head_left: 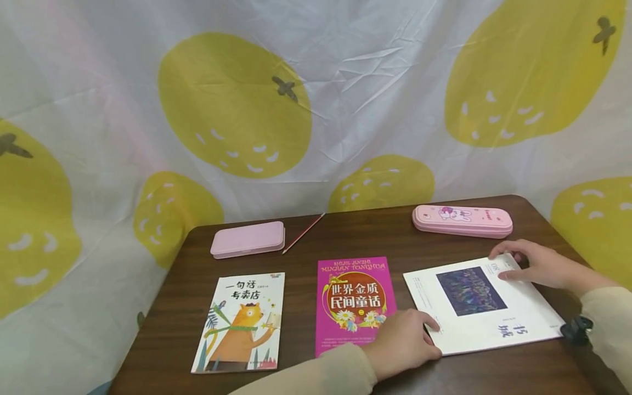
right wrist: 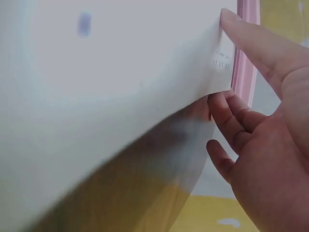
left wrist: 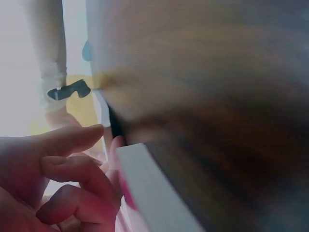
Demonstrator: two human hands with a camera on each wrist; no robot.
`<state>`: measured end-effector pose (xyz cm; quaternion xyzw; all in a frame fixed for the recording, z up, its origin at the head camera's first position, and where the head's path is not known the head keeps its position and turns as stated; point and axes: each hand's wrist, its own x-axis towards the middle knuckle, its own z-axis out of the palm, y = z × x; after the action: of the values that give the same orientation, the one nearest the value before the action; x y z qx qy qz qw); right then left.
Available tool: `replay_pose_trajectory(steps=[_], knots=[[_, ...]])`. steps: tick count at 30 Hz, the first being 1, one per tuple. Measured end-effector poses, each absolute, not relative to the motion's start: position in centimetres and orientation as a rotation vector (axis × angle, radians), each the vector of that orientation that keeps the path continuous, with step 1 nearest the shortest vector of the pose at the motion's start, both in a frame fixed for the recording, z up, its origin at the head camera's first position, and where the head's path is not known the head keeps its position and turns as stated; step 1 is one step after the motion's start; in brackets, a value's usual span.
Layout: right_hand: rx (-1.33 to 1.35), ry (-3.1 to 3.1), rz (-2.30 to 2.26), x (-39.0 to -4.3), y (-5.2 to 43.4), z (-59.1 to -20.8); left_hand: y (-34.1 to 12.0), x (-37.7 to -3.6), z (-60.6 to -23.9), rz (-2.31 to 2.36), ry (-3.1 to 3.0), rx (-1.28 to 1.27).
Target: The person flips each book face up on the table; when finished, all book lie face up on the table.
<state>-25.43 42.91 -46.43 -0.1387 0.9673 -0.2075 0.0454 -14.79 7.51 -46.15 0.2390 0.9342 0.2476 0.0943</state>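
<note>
Both hands on the white book [head_left: 481,304] at the near right of the bench [head_left: 345,233].

The left hand [head_left: 402,343] rests with curled fingers at its near-left edge; the right hand [head_left: 535,266] pinches its far-right corner, thumb on top, fingers under. It looks thin, light and floppy, the cover likely smooth, so it is best taken at opposite edges. The right wrist view shows the corner lifted and bending over the fingers [right wrist: 227,113], which the head view hides; only the head view shows the magenta book [head_left: 353,302] just left of it.
</note>
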Motion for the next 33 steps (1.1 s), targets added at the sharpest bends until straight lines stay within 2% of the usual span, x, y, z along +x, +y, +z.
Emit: replay_pose_trajectory(steps=[10,16,23,33], knots=[[-0.511,3.027,-0.493,-24.4,42.6,-46.4,8.5,-15.8,-45.1,0.402,2.819,0.790],[-0.407,3.080,-0.484,-22.4,42.7,-47.1,7.9,-18.6,-44.4,0.417,2.827,0.782],[-0.347,3.136,-0.364,-20.8,43.2,-46.9,7.8,-21.3,-44.6,0.173,3.049,0.742],[-0.517,3.230,-0.361,-18.7,43.9,-47.2,7.3,-24.5,-44.9,0.220,2.934,0.753]])
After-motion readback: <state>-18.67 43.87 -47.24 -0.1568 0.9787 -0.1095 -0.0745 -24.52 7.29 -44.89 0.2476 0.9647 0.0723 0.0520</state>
